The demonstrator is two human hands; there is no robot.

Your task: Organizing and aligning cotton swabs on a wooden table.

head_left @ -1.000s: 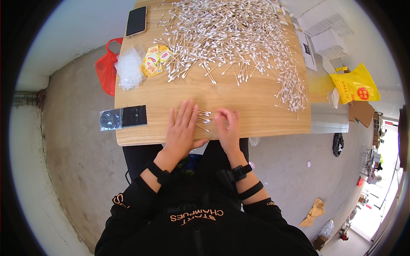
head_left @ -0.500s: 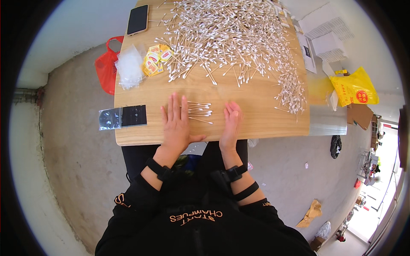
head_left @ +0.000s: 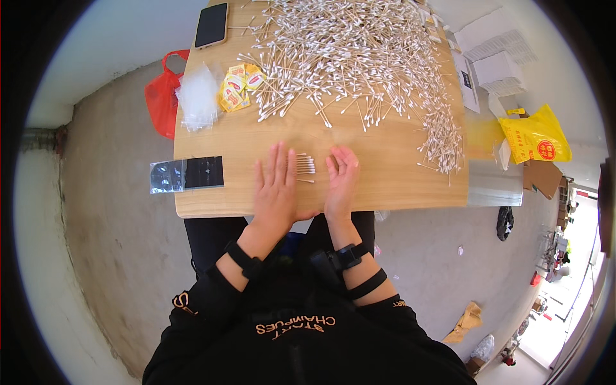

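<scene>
Evidently two bare hands are present; clock bearings are taken from a small row of cotton swabs [head_left: 308, 165] near the table's front edge. Left hand [head_left: 276, 188], at eight o'clock: laid flat, fingers straight and nearly together over the row's left ends, with no closed grasp. Right hand [head_left: 342, 181], at four o'clock: half curled, just beside the white tips; whether its fingertips hold anything cannot be told. Count: several swabs in the row, part hidden; one heap of swabs [head_left: 346, 58], too many to number, between twelve and one; one phone [head_left: 212, 25] and several yellow packets [head_left: 232, 96] at eleven; one stack of clear bags [head_left: 197, 102] and one red bag [head_left: 160, 96] at ten; one pouch [head_left: 196, 173] at nine; one yellow bag [head_left: 526, 131] at three. Wooden table [head_left: 398, 179], pale-grained, with a rounded front corner; grey floor [head_left: 417, 276], one crumpled brown paper [head_left: 463, 323] between four and five. Swabs are thin tan sticks with white, bulbous tips. Phone: dark-faced rectangle. Pouch: part black, part clear and glossy. Red bag: creased, with a looped handle.
</scene>
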